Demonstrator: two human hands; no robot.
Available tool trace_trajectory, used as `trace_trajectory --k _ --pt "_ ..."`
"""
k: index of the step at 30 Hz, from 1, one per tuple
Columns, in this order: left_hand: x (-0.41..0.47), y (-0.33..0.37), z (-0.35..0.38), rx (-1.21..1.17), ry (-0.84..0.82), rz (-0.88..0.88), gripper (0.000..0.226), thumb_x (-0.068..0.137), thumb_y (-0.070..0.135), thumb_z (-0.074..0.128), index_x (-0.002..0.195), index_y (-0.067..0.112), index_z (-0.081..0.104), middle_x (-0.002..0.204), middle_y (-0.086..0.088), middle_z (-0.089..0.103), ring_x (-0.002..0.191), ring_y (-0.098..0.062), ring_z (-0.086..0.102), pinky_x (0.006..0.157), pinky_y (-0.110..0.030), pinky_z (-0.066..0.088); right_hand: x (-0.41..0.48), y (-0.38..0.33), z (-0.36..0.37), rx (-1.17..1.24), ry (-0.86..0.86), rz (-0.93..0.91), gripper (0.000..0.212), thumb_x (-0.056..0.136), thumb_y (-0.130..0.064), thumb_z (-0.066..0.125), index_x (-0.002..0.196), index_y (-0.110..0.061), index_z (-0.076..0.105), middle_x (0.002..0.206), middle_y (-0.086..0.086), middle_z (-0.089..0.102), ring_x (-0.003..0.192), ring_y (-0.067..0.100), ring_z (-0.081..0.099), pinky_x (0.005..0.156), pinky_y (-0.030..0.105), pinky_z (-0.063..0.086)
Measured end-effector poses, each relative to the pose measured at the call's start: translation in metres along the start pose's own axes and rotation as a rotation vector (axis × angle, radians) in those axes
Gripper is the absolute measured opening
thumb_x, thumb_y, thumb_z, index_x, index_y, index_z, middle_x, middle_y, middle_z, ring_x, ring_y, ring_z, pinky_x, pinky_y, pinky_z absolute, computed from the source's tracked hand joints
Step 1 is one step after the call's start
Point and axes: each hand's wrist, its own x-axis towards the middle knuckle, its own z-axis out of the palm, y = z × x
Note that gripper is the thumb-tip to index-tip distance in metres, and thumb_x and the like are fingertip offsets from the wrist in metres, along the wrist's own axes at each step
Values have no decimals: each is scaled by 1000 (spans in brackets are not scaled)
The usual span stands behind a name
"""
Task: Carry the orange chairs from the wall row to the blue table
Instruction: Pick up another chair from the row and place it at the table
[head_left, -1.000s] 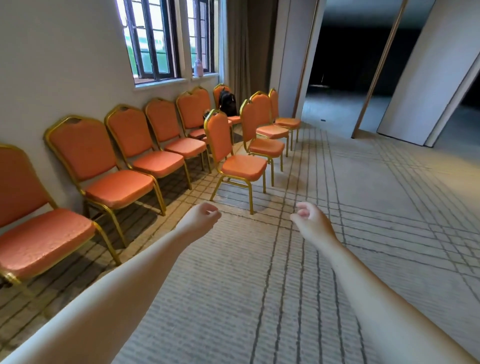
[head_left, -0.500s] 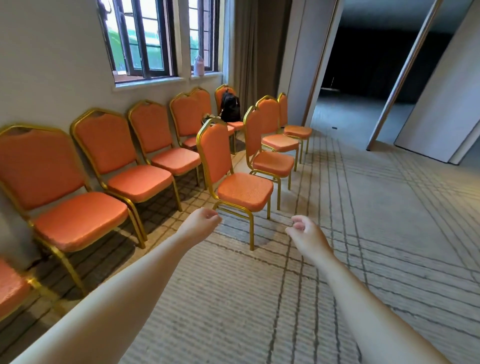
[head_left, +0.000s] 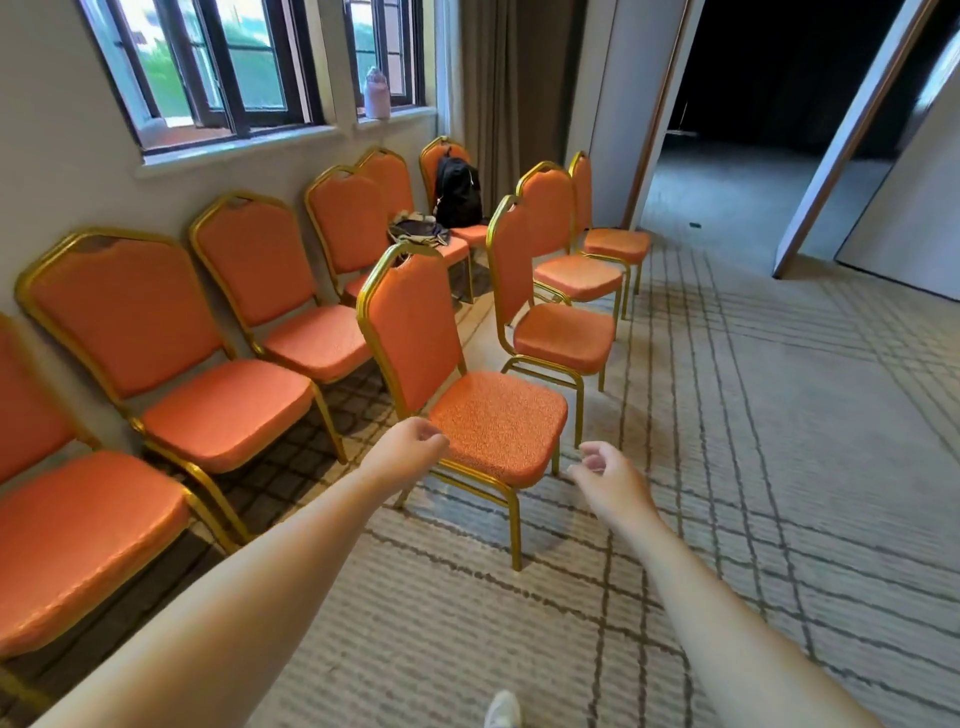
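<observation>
A row of orange chairs with gold frames lines the left wall under the windows. A second line of orange chairs stands out on the carpet; the nearest one is right in front of me. My left hand hovers at the near left corner of its seat, fingers loosely curled, holding nothing. My right hand hangs just off the seat's right front corner, fingers apart and empty. No blue table is in view.
More orange chairs stand behind the nearest one. A black backpack and a bag sit on far wall chairs. A pink bottle stands on the windowsill. Patterned carpet stretches right toward a dark doorway.
I have walked closer to the front chair, which now fills the middle of the view. Both hands have stayed out in front and now reach its seat corners.
</observation>
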Motion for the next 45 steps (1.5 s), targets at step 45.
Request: trace_trajectory --k 45 --pt "766 -170 158 43 -331 -531 46 84 36 65 126 19 55 112 2 62 106 -19 56 85 -29 40 675 142 249 -50 237 704 64 87 -20 66 143 -5 39 141 20 49 130 34 47 109 41 37"
